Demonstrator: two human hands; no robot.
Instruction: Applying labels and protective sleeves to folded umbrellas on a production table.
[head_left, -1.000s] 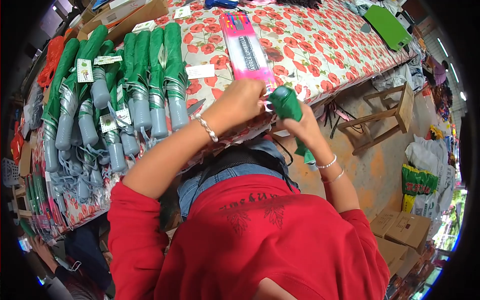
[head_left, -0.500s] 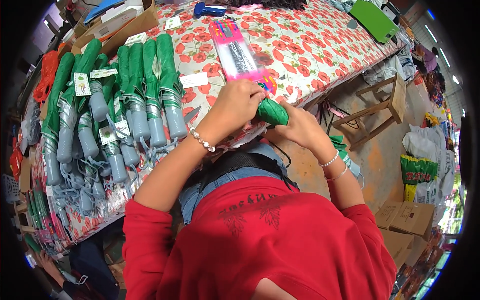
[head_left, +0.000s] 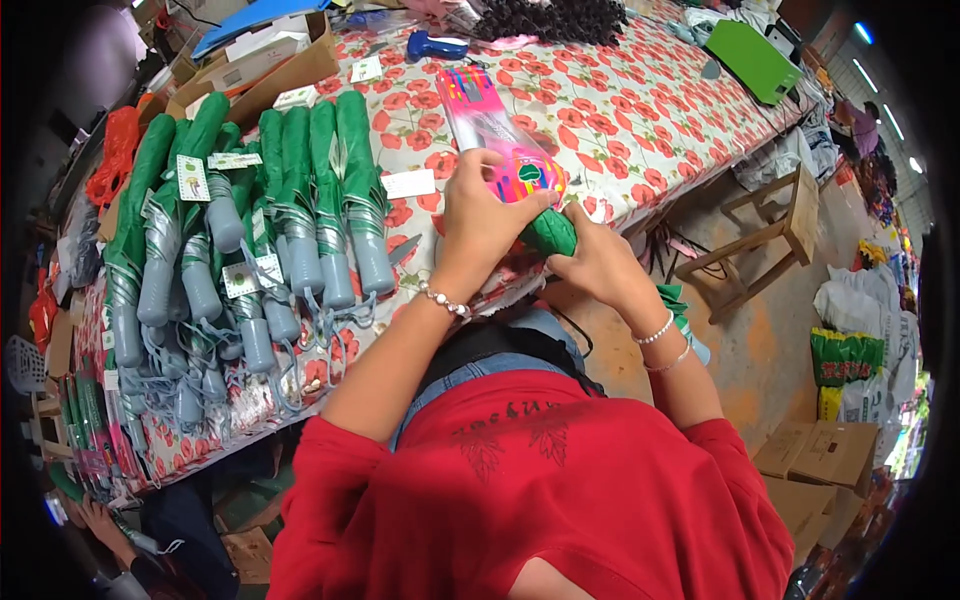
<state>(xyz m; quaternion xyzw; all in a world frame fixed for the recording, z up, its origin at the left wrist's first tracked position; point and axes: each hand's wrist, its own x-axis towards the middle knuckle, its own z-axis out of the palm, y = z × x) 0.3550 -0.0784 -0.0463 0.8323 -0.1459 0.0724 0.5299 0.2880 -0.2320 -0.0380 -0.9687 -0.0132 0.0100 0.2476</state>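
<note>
A clear plastic sleeve with bright pink printing (head_left: 482, 100) lies on the table, its near end toward me. My left hand (head_left: 482, 205) is closed on that near end, thumb against its lower edge, beside a round dark green mark. The fingertips are partly hidden. My right hand (head_left: 605, 265) is wrapped round a rolled green umbrella (head_left: 551, 233); one end meets the sleeve's near edge, and whether it is inside I cannot tell. More of this umbrella's green cloth shows below my right wrist. Left of my arms lie several rolled green umbrellas (head_left: 360, 150) with grey handles and tags.
The table wears a poppy-patterned cloth (head_left: 610, 120). On it are a blue handheld tool (head_left: 437, 46), a white card (head_left: 408, 183), a blade (head_left: 404, 250) and a cardboard box (head_left: 290, 65). A wooden stool (head_left: 800, 215) and cartons (head_left: 825, 450) stand right; another person's hand (head_left: 105, 525) shows lower left.
My left hand has opened out from a tight fist and shifted along the sleeve's near end, uncovering the round green mark. The right hand still grips the umbrella. The whole view has shifted slightly.
</note>
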